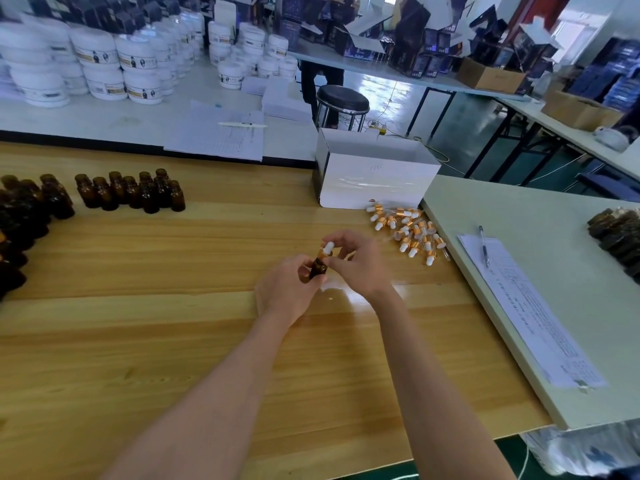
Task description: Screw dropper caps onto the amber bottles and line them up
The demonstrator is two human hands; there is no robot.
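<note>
White box (pixel 374 171) is sitting at the desk's (pixel 173 271) far edge, w/ a loose pile of dropper caps (pixel 408 226) lying just in front of it. Open bottles (pixel 131 192) are standing in clusters far left. Mid-desk, left hand (pixel 287 289) is gripping a small amber bottle (pixel 318 267), slightly tilted. Right hand (pixel 356 261) is pinching the white-bulb, gold-collar cap (pixel 327 249) on its neck. Hands are sitting close together.

No text can be read. The labels on the white jars (pixel 136 58), the printed sheets (pixel 533 313), the faint scribble on the white box (pixel 375 167) and the print on the dark cartons (pixel 412 29) are all too blurred or too small.
</note>
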